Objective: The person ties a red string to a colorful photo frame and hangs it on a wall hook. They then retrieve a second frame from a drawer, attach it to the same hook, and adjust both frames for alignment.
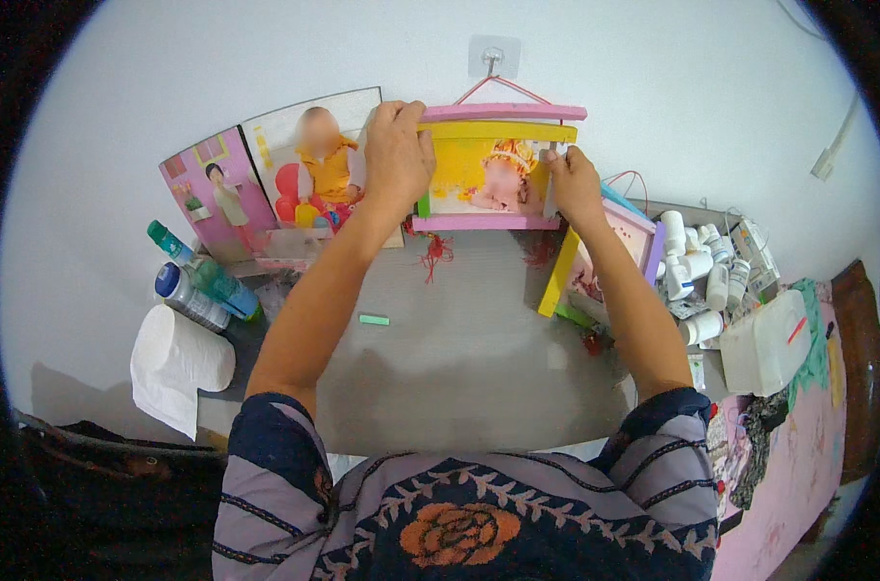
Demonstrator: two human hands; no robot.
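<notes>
A photo frame (pixel 494 221) of pink, yellow and green bars hangs by a red cord (pixel 521 90) from a metal hook (pixel 492 57) on a clear wall pad. Its picture shows a baby on a yellow ground. My left hand (pixel 402 149) holds the upper left corner, hiding the ends of the top bars there. On the right side, my right hand (pixel 575 178) pinches the frame's edge near a grey strip. A red tassel (pixel 436 250) dangles below the lower pink bar. Beneath my right forearm leans a second coloured frame (pixel 556 276), partly covered.
A small green block (pixel 374 319) lies on the grey table (pixel 440 378). Leftward stand two photo panels (pixel 215 192), bottles (pixel 222 283) and a toilet roll (pixel 186 352). White pill bottles (pixel 717 287) and a translucent plastic container (pixel 763 345) crowd the right end, beside a pink-covered bed (pixel 781 479).
</notes>
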